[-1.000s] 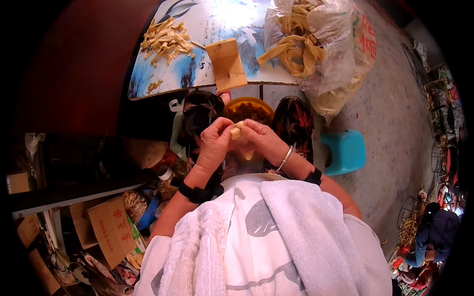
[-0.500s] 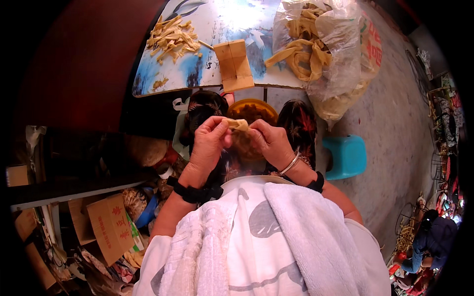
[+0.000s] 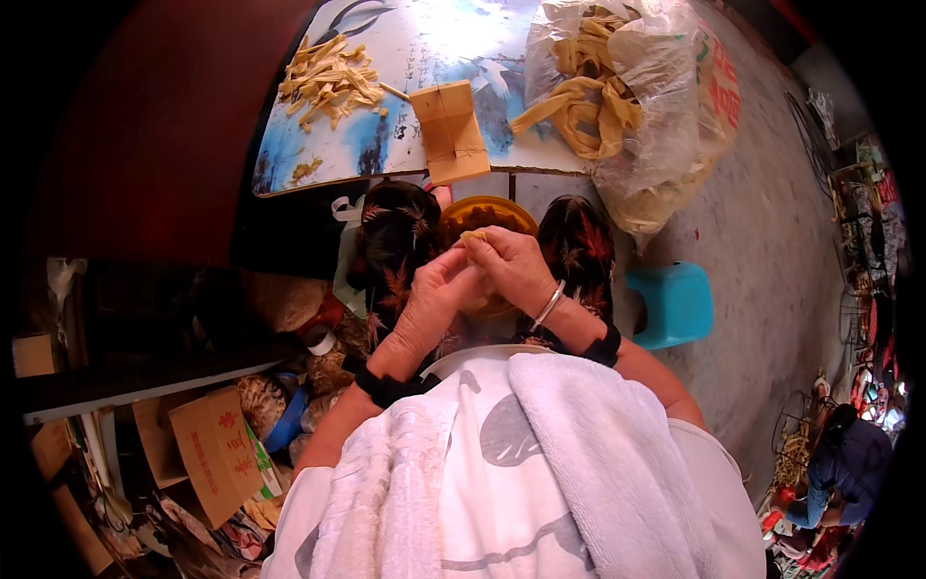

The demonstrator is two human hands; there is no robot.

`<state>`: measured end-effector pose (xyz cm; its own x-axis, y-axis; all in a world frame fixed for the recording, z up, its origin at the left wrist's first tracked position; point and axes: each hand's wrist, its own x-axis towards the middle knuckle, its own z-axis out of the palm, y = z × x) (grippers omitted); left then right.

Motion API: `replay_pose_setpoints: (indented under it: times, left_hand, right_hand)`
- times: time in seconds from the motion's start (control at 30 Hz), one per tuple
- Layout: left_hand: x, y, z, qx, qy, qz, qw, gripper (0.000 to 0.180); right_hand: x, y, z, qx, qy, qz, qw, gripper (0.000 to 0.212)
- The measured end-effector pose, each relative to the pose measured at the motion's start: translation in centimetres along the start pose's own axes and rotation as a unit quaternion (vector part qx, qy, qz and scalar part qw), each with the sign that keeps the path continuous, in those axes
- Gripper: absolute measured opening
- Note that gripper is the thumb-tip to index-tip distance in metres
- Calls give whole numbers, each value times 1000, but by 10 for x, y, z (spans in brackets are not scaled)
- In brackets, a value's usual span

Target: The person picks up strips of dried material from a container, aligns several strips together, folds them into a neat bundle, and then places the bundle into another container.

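Observation:
My two hands meet over my lap, in front of an orange-yellow basin (image 3: 526, 214) that holds dark brown pieces. A pale tan strip (image 3: 473, 235) sticks out, folded up small, at the fingertips of my right hand (image 3: 513, 270). My left hand (image 3: 439, 297) presses close against the right, fingers bent and pinched at the same spot; most of the strip is hidden by the fingers. On the table ahead, a folded-looking wooden piece (image 3: 449, 130) lies near the edge. Left of it is a pile of short tan strips (image 3: 333, 79).
A clear plastic bag (image 3: 666, 116) of long tan strips (image 3: 593, 111) leans over the right end of the painted table (image 3: 395, 145). A turquoise stool (image 3: 672, 304) stands at my right. Cardboard boxes (image 3: 214, 449) crowd the left. Another person (image 3: 849, 468) is at far lower right.
My hands have drawn together, the left moving right and slightly down. The strip, stretched between them earlier, is now bunched up and mostly covered. The whole view has shifted slightly.

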<state>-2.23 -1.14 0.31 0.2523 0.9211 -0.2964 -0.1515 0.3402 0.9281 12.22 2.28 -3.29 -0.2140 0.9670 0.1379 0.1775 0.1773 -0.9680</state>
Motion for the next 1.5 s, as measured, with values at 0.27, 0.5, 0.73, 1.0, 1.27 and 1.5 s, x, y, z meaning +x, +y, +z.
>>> replay_pose_setpoints:
  times: [0.27, 0.5, 0.73, 1.0, 1.27, 1.5]
  left_hand:
    - [-2, -14, -15, 219, 36, 32, 974, 16]
    - [-7, -1, -13, 105, 46, 12, 993, 20]
    - [-9, 10, -26, 132, 7, -18, 991, 17]
    - [65, 66, -44, 307, 82, 206, 926, 16]
    - [145, 82, -68, 248, 130, 190, 941, 15]
    - [161, 70, -63, 159, 143, 154, 965, 16]
  right_hand:
    - [2, -5, -9, -64, 7, -7, 998, 24]
    - [2, -11, -26, 261, -163, 182, 934, 12]
    - [16, -18, -37, 244, -163, 220, 930, 11]
    - [94, -30, -41, 175, 4, 22, 984, 16]
    - [149, -21, -34, 32, 135, -40, 990, 14]
    - [156, -2, -31, -209, 171, -131, 954, 19]
